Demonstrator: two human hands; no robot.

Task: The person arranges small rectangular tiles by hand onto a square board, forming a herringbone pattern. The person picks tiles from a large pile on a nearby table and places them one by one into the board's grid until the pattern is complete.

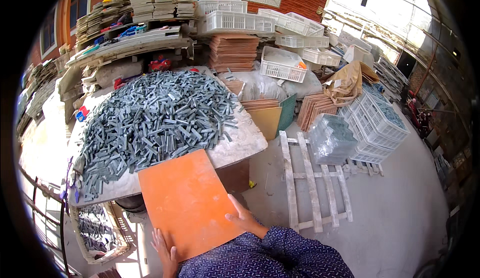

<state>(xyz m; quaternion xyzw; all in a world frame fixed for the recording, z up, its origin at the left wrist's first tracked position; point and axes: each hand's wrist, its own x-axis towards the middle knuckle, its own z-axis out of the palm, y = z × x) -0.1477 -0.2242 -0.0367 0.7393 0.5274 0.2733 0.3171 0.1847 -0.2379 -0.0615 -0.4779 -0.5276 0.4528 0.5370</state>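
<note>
A flat orange board [185, 203] slopes from the near edge of the table toward my lap. My left hand [165, 250] rests at the board's lower left edge, fingers stretched out and apart. At the lower right edge lies my right hand [245, 219], its fingers extended and its thumb over the board's face. Neither hand is wrapped round anything. Beyond the board, a large heap of small grey-green stone-like sticks [157, 113] covers much of the pale, dusty table [245, 143]. The board's face bears only dusty smudges.
Below the table's left side stands a crate [120, 238] of similar pieces. On the right are a wooden pallet [312, 188], a plastic-wrapped block [332, 140] and stacked white crates [377, 133]. Reddish boards [232, 53] and more white crates [240, 22] are piled behind the table.
</note>
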